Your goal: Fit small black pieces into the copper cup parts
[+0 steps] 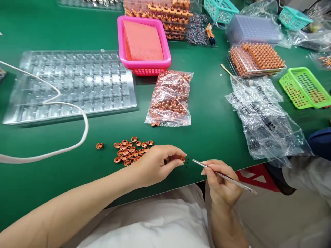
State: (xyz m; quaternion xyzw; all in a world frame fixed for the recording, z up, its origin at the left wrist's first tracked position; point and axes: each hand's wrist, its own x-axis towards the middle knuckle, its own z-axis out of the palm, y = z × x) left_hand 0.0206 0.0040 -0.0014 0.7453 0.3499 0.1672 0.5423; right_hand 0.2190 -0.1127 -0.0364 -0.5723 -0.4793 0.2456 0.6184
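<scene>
My left hand (157,163) rests on the green table, its thumb and forefinger closed around a small copper-coloured ring-shaped cap (183,159). Just right of that cap lie several tiny black bits (188,161), too small to name. A pair of metal tweezers (227,178) is held pen-like in my right hand (223,179), tips pointing left toward the black bits and apart from the cap. Behind my left hand spreads a loose group of copper caps (130,150), partly hidden by the hand. One single cap (99,146) sits off to the left.
A clear bag of copper caps (170,98) lies mid-table, near a pink basket (165,57). Clear plastic trays (74,86) and a white cable (84,127) are left. Right are printed plastic bags (266,120), orange parts (263,57), a green basket (305,88) and another person's sleeve (320,141).
</scene>
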